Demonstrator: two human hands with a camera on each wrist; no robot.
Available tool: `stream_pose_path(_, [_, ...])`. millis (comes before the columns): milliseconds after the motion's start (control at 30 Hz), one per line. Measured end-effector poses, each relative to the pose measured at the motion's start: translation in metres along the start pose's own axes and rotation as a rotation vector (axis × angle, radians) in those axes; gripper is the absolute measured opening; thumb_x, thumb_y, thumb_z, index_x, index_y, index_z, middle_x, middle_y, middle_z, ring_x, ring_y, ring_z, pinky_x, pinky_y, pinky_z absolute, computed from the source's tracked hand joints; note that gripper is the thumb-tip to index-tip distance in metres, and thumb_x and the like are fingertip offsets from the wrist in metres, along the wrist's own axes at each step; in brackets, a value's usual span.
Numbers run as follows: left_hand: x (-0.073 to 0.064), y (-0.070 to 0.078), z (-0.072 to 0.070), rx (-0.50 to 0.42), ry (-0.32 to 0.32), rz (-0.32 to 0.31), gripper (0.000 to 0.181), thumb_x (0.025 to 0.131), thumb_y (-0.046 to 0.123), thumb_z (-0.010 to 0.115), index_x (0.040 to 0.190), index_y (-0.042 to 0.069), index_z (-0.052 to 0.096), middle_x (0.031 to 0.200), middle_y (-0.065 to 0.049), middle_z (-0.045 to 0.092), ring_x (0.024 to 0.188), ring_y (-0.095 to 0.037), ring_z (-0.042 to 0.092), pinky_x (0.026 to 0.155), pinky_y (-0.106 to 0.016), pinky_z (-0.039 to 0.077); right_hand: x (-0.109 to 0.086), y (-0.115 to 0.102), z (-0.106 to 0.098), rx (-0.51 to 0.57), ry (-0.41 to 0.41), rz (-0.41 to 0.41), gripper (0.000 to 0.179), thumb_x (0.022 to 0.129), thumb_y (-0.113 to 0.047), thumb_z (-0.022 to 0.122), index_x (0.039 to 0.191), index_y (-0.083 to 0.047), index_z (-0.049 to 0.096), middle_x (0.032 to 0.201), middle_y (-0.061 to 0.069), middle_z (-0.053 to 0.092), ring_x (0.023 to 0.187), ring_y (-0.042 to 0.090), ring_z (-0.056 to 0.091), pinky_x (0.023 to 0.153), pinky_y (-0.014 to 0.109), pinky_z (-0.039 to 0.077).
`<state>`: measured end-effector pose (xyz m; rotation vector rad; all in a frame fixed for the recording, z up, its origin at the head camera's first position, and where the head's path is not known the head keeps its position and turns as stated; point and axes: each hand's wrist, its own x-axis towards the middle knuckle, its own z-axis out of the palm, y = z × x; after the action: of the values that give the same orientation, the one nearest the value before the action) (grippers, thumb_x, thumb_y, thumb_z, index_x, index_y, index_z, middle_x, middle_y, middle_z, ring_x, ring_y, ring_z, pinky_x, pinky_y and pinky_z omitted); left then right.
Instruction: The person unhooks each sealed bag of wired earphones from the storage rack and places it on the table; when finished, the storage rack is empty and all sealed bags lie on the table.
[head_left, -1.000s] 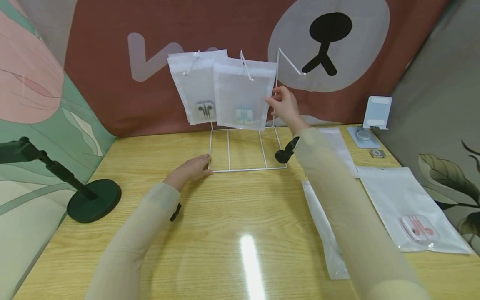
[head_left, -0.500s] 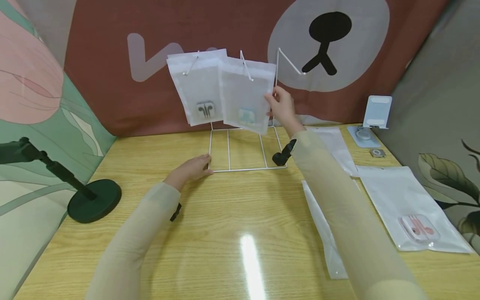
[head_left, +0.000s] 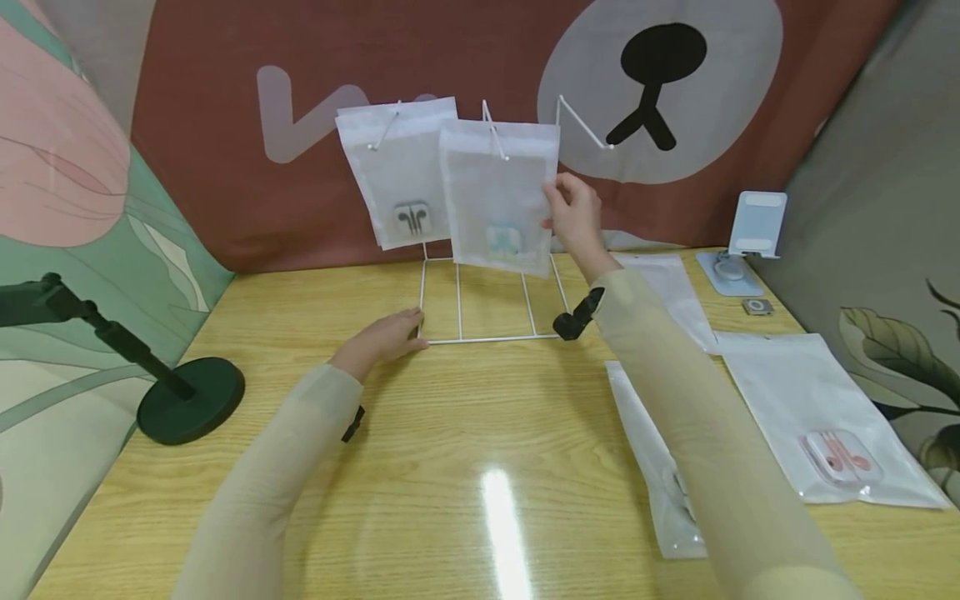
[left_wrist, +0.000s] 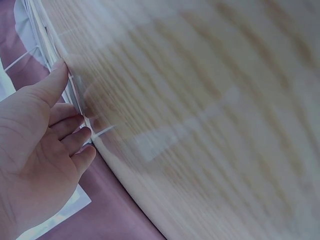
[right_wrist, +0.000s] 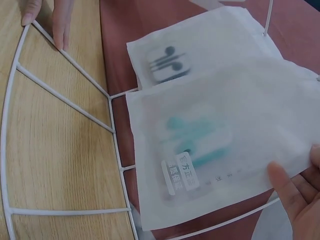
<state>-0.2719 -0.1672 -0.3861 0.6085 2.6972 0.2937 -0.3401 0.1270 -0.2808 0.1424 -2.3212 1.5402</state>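
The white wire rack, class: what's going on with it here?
A person's right grip pinches the edge of a white pouch hanging on the middle hook; the left grip holds the near left corner of the rack. Another pouch hangs on the left hook; the right hook has none. More packets lie on the table.

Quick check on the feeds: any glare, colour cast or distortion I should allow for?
Head view: bright glare streak on the table, shadow beside the left sleeve; left wrist view: bluish and dull, pale reflections on the table near the left hand; right wrist view: the white rack looks bowed along its front edge, likely lens distortion, and teal earphones show hazy through the front bag.
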Motion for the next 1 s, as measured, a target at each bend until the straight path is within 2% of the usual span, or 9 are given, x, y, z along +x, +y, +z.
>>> stream_pose_path(367, [0.004,-0.004,0.003,0.018,0.010,0.010,0.066,0.097,0.032,0.048,0.143,-0.007,0.021,0.147,-0.023,0.016,0.135,-0.035,0.016,0.110,-0.042,0.014,-0.019,-0.005,-0.007,0.118,-0.025,-0.076,0.023,0.094,-0.022,0.054,0.102,-0.002,0.061,0.088,0.009,0.062,0.049,0.015,0.056,0.054,0.025,0.054])
stream_pose_path(667, [0.002,-0.003,0.002,0.030,0.020,0.013,0.066,0.096,0.032,0.049,0.142,-0.007,0.021,0.147,-0.024,0.017,0.135,-0.035,0.017,0.110,-0.042,0.014,-0.037,-0.012,-0.017,0.226,-0.079,-0.115,0.020,0.093,-0.016,0.055,0.099,0.002,0.060,0.089,0.011,0.061,0.061,0.019,0.057,0.052,0.024,0.054])
stream_pose_path(833, [0.002,-0.003,0.002,0.037,0.029,0.025,0.066,0.096,0.031,0.049,0.141,-0.009,0.022,0.146,-0.025,0.018,0.134,-0.036,0.018,0.110,-0.042,0.015,-0.048,-0.016,-0.023,0.250,-0.108,-0.127,0.019,0.093,-0.015,0.055,0.099,0.002,0.060,0.087,0.011,0.061,0.064,0.019,0.058,0.053,0.025,0.054])
stream_pose_path(1000, [0.002,-0.004,0.003,0.036,0.034,0.029,0.066,0.096,0.031,0.049,0.141,-0.009,0.022,0.146,-0.025,0.019,0.134,-0.036,0.019,0.110,-0.042,0.015,-0.061,-0.019,-0.030,0.274,-0.122,-0.163,0.018,0.093,-0.011,0.055,0.097,0.006,0.059,0.079,0.011,0.060,0.055,0.017,0.057,0.050,0.026,0.054])
